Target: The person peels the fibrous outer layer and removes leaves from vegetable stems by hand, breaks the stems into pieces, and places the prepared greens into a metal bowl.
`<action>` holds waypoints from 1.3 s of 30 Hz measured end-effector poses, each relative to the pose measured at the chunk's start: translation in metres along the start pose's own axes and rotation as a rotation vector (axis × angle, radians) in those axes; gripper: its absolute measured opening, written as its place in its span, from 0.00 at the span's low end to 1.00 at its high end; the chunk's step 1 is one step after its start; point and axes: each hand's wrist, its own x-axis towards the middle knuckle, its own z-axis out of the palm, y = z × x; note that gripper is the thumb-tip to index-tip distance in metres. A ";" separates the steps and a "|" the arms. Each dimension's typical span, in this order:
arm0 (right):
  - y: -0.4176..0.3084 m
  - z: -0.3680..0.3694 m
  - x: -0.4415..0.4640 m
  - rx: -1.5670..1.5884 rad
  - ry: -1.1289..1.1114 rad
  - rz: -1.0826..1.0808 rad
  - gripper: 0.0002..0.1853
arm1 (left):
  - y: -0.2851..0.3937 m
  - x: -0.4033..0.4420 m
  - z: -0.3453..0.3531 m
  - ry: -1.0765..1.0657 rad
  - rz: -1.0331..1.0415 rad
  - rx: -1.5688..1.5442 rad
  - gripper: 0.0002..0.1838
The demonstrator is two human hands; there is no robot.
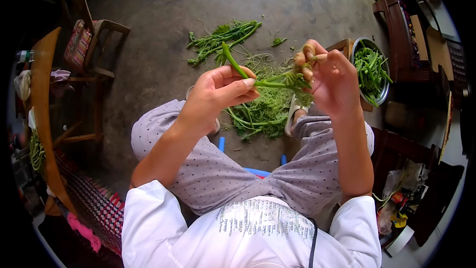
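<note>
Grey concrete floor (153, 34) fills my feed. Above heaped greens (265, 116), my left hand (220, 87) pinches a bright-green, bent leafy stalk (270, 84); my right hand (333, 82) curls at its wispy leaves, whether gripping I cannot tell.

Home, judging by furnishings; lived-in room. Left of left hand (220, 87): wooden chair (103, 24) with striped cushion (78, 44), wooden tabletop (41, 99), woven checked cloth (96, 193) lower down. Beyond grip: plain grey floor (158, 20), greens (243, 30) lying straight on it. Right of right hand (336, 82): metal bowl (384, 89) of cut greens, dark wooden furniture (394, 15) further out. Lower right of grip: plastic bags (414, 173) among household clutter. Below grip: soft dotted trousers (198, 168), blue stool leg (221, 144).
</note>
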 end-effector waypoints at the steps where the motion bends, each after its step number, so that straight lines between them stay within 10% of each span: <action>1: -0.003 -0.002 0.000 -0.003 -0.001 0.000 0.10 | 0.001 -0.001 0.000 -0.007 0.009 0.016 0.12; 19: -0.040 0.001 -0.019 -1.050 0.429 -0.165 0.05 | 0.033 -0.010 -0.019 0.119 0.355 0.243 0.17; 29: 0.012 0.024 -0.004 -1.237 -0.022 -0.425 0.16 | 0.009 -0.022 0.013 -0.094 0.325 0.584 0.15; 39: 0.021 0.027 -0.003 -1.228 0.049 -0.370 0.08 | 0.007 -0.013 0.010 -0.055 0.435 0.610 0.09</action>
